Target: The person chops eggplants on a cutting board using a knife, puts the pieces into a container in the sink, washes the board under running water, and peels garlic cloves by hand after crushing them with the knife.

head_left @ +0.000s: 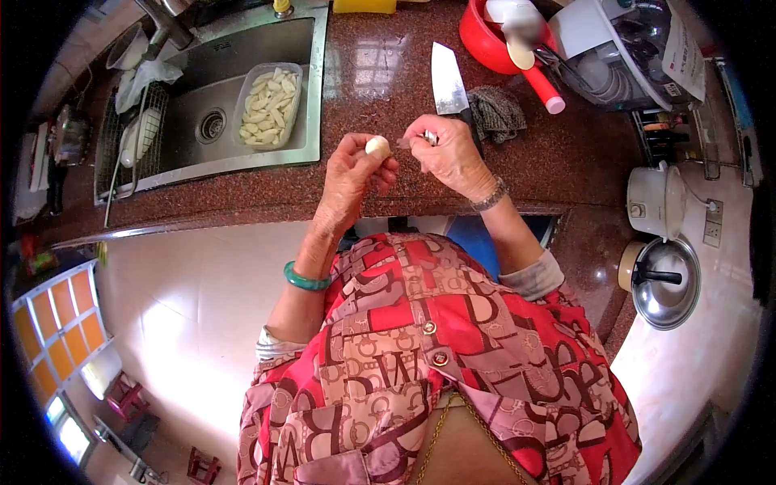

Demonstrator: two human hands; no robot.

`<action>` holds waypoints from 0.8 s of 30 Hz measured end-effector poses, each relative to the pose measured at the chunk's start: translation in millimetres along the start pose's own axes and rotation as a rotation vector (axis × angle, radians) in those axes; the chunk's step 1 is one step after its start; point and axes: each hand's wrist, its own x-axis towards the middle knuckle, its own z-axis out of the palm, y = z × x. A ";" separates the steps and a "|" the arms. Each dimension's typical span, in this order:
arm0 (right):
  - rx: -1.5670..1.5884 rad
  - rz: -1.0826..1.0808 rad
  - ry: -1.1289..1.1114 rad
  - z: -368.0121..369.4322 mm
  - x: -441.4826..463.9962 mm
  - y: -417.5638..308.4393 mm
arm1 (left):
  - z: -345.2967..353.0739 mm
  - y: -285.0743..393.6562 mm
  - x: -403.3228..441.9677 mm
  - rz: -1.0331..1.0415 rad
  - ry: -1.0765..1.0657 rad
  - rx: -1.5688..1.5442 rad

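Observation:
My left hand (360, 171) pinches a pale, rounded garlic clove (377, 147) between thumb and fingers, above the counter's front edge. Close to it on the right, my right hand (451, 153) has its fingers closed around thin whitish scraps (431, 138) that look like peel; the fingers hide most of them. Behind my right hand a kitchen knife (449, 82) lies on the counter, blade pointing away, its dark handle partly covered by the hand. A clear plastic tub (298, 89) of pale, elongated pieces (267, 105) stands in the sink.
The steel sink (314, 133) and its faucet (168, 24) are at the left, with a wire rack (151, 105) inside. A grey cloth (497, 113) lies beside the knife. Farther right are a red pan (477, 36), a dish basin (618, 48), a white cooker (656, 198) and a metal lid (675, 295).

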 end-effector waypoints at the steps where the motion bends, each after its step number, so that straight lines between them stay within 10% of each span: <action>1: 0.000 0.000 0.000 0.5 -0.9 -1.6 | 0.1 -2.4 0.3 0.000 0.000 0.000; 24: 0.230 0.206 -0.173 2.9 -2.4 -15.3 | 4.9 -17.3 1.2 0.580 0.176 0.587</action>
